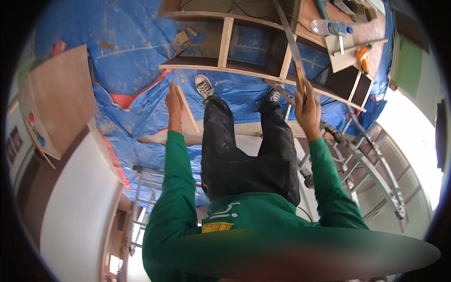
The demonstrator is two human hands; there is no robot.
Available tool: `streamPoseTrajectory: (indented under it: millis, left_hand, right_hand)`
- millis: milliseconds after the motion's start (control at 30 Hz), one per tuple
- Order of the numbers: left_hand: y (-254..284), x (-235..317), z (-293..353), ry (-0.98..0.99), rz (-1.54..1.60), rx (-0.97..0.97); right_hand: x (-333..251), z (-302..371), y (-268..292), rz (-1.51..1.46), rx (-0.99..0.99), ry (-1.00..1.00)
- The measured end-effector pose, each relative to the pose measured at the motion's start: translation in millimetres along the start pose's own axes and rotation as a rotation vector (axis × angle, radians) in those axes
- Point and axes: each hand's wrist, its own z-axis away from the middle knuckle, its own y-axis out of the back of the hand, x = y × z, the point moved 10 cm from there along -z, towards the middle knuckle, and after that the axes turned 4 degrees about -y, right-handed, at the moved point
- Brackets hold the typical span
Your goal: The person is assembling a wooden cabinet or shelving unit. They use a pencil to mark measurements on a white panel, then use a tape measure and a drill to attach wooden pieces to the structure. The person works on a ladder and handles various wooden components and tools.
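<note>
My right hand (307,110) is closed round the wooden handle of a handsaw (290,41). Its long, narrow metal blade points away from me, passing over the wooden frame (225,44) in front. At the left, my left hand (174,101) grips a thin, pale wood strip (189,110), with the fingers partly hidden behind it. Saw and strip are well apart, one on each side of my legs. The frame is a low, dark-lined cabinet carcass with several open compartments and pale front edges.
Blue tarpaulin (127,51) covers the floor, with wood scraps (182,36) on it. A plastic bottle (329,27) and an orange power tool (363,57) lie on a board at the far right. A metal ladder (376,174) stands right; a plywood panel (61,96) stands left.
</note>
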Motion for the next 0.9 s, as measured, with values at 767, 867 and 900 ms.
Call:
streamPoseTrajectory:
  millis: [767,867,900]
  left_hand:
    - [-142.9,-7.2,186.5,0.582,0.750,-0.493]
    - [-129.2,-12.1,181.6,0.593,0.771,-0.495]
    - [-127.3,-13.0,178.5,0.600,0.776,-0.498]
  right_hand:
    - [101.8,-110.6,-65.6,0.047,0.296,-0.185]
    - [99.6,-180.7,-73.4,0.124,0.379,-0.126]
    - [100.5,-202.6,-75.4,0.145,0.403,-0.113]
